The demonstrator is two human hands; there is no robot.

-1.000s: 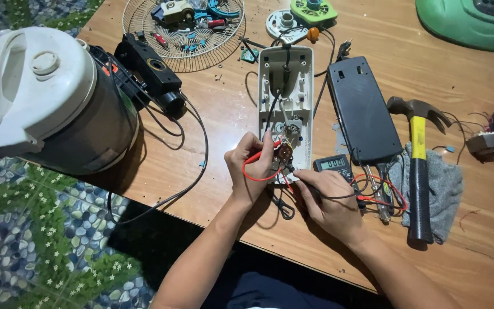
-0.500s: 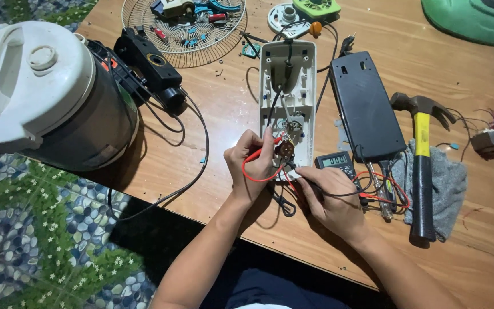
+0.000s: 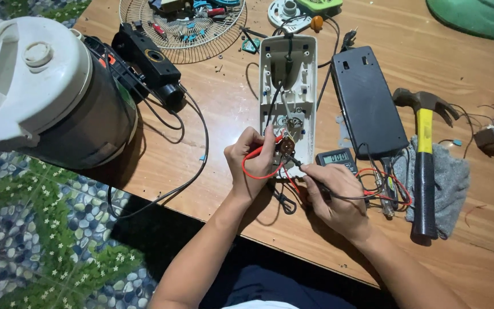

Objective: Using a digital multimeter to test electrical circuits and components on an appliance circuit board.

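Observation:
An opened white appliance housing (image 3: 288, 86) lies on the wooden table, its wiring and a round switch part exposed near its lower end. My left hand (image 3: 251, 165) pinches a red test lead against that part. My right hand (image 3: 334, 191) holds a black probe, its tip touching the same spot. A small digital multimeter (image 3: 337, 158) lies just right of the housing, with red and black leads trailing from it.
A black cover panel (image 3: 368, 102) lies to the right, then a yellow-handled hammer (image 3: 424, 160) on a grey cloth (image 3: 453, 177). A white rice cooker (image 3: 41, 91) stands at the left edge. A fan grille (image 3: 184, 26) with small parts sits at the back.
Both hands stay on the switch part with the probes; only the view has shifted slightly.

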